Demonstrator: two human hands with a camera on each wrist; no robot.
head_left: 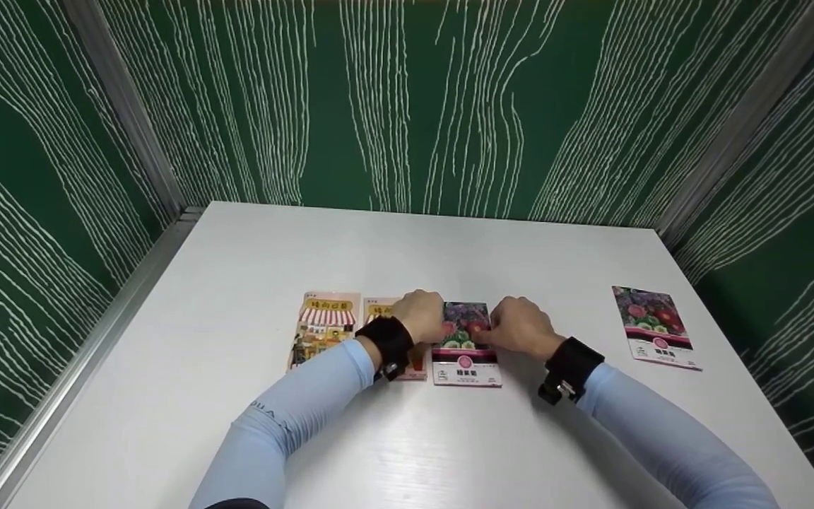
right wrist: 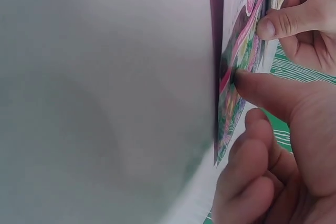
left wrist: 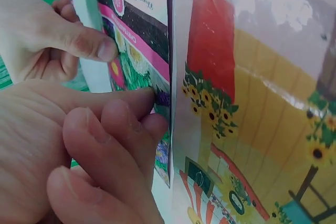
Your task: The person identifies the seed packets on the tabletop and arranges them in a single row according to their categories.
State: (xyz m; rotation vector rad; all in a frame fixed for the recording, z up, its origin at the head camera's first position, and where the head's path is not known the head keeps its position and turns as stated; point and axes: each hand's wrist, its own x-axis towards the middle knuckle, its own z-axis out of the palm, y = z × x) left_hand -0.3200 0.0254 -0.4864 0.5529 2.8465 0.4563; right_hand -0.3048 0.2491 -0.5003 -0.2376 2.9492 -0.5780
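A chrysanthemum seed packet (head_left: 467, 366), with a flower photo above and a white label below, lies on the white table between both hands. My left hand (head_left: 420, 316) pinches its left edge, thumb (left wrist: 139, 100) on the printed face and other fingers curled. At the opposite edge my right hand (head_left: 520, 325) holds the packet, its thumb (right wrist: 252, 85) flat on the flower picture. Close on the left is a sunflower seed packet (head_left: 416, 364), partly hidden under the left hand and wrist. Another sunflower seed packet (head_left: 328, 322) with a striped awning lies beside that one.
A second chrysanthemum packet (head_left: 654, 325) lies apart near the right side of the white table (head_left: 407, 445). Green walls (head_left: 463, 106) with white wavy lines stand behind and at both sides, joined by grey metal posts (head_left: 128, 106).
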